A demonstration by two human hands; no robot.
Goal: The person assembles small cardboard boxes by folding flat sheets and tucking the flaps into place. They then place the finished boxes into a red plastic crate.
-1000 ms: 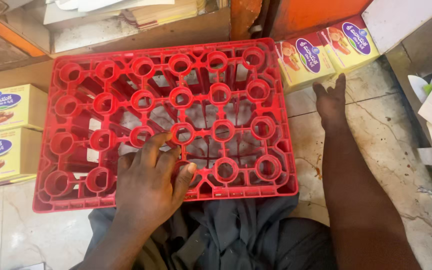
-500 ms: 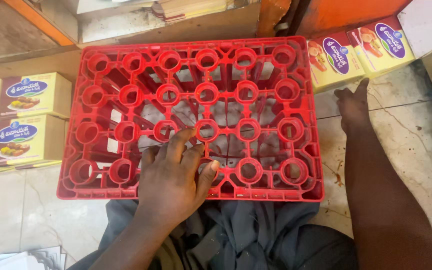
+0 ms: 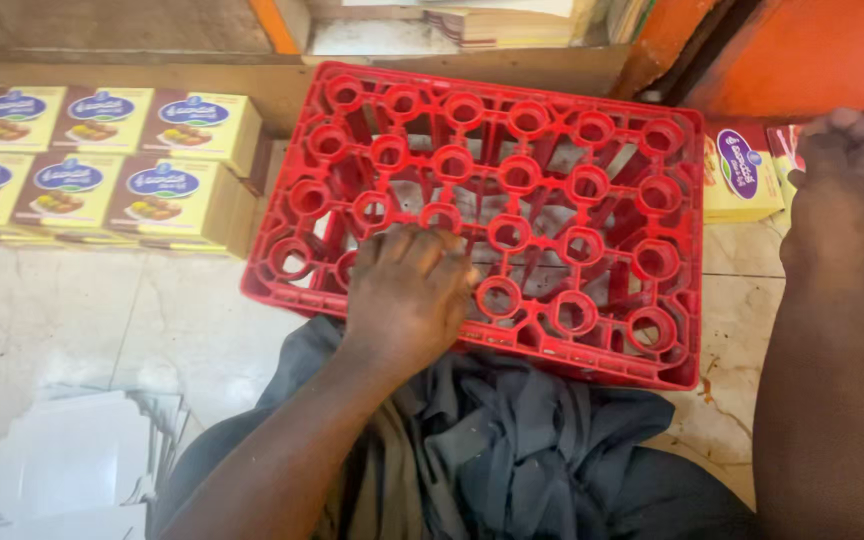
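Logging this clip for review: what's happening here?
A seated person rests the left hand flat on a red plastic crate turned bottom-up on the floor against their lap. The right hand is beside the crate, at some yellow boxes. More yellow boxes are stacked left of the crate.

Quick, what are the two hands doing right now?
Left hand: open, resting flat on the red crate, holding nothing.
Right hand: curled by the yellow boxes; whether it grips anything cannot be told.
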